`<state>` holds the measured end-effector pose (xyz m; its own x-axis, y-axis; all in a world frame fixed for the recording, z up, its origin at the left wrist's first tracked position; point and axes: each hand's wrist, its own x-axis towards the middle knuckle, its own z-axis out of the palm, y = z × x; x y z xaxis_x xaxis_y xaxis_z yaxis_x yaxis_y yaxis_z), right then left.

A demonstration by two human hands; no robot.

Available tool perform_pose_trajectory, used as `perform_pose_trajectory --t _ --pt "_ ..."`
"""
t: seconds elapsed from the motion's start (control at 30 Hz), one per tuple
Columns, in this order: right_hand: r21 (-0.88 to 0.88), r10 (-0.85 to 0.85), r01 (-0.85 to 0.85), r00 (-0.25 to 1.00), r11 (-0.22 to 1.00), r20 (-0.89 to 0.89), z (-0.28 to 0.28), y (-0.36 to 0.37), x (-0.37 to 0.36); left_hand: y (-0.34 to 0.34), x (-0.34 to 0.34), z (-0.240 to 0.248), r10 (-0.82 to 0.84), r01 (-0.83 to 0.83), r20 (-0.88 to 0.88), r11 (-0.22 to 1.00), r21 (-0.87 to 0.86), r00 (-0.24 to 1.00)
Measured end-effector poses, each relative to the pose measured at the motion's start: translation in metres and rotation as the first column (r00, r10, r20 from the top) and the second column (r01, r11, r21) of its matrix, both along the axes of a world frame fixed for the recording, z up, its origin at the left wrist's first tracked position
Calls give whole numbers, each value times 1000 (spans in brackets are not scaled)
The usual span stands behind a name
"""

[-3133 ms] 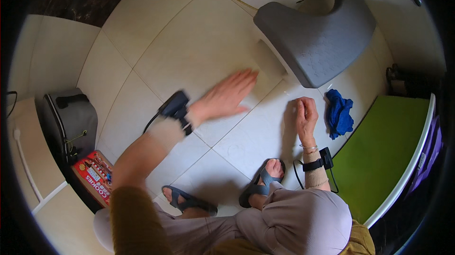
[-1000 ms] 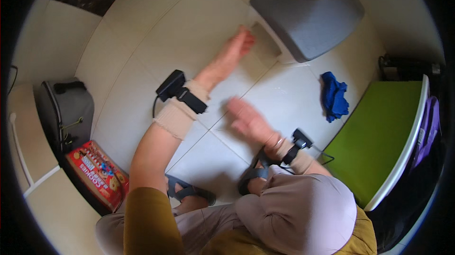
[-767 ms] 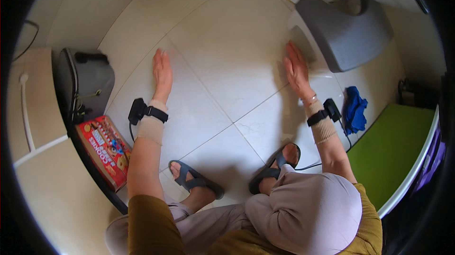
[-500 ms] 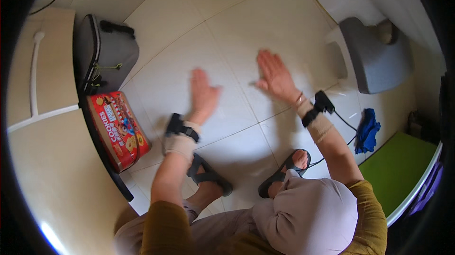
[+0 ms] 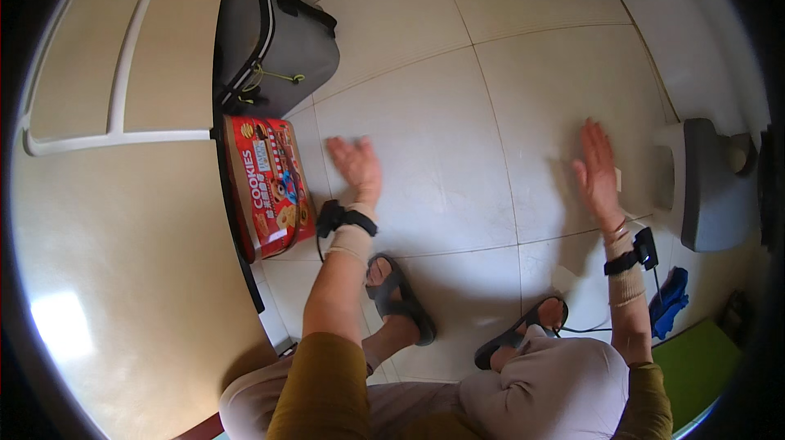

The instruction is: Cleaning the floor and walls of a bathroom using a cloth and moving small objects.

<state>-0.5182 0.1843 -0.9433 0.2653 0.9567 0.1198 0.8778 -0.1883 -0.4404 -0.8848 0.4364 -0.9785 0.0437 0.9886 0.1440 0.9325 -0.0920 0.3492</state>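
My left hand (image 5: 357,168) is held over the tiled floor with its fingers apart and nothing in it. Nearest to it, on its left, stands a red cookie tin or box (image 5: 274,186) with printed pictures. My right hand (image 5: 598,174), also bare of any object, is stretched out flat with the thumb away from the fingers. To its right is a stool (image 5: 719,186) with a grey seat and white side. Each wrist wears a beige cuff and a black strap with a small black device (image 5: 645,248); a cable runs from the right one.
A grey case (image 5: 294,51) with a black handle stands behind the red box. Along the left runs a beige cabinet or table surface (image 5: 123,227) with a dark edge. A blue cloth (image 5: 670,303) and a green panel (image 5: 695,366) lie at lower right. Sandalled feet rest on the floor tiles (image 5: 441,186).
My hands have spread wider apart, the right one moving right toward the stool and the left one closer to the red box. The whole view has shifted, too.
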Motion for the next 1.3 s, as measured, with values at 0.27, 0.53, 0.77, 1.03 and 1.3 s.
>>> perform_pose_trajectory --t 0.27,0.53,0.77,1.03,1.3 --pt "74 -217 210 971 975 103 -38 73 44 -134 73 17 -697 655 -140 712 -253 703" --pt "239 303 -297 953 925 11 -28 133 -30 -163 106 31 -711 799 380 578 -164 592" --pt "-3 637 -647 752 763 -170 -3 -2 -87 -45 74 23 -756 741 -5 643 -193 654" --pt "-90 621 -670 723 736 -301 8 -78 -87 -191 94 56 -977 946 198 14 -323 82" --pt "-426 -386 42 513 904 -767 44 -121 -18 -123 72 69 -979 873 1 -182 -453 -203"
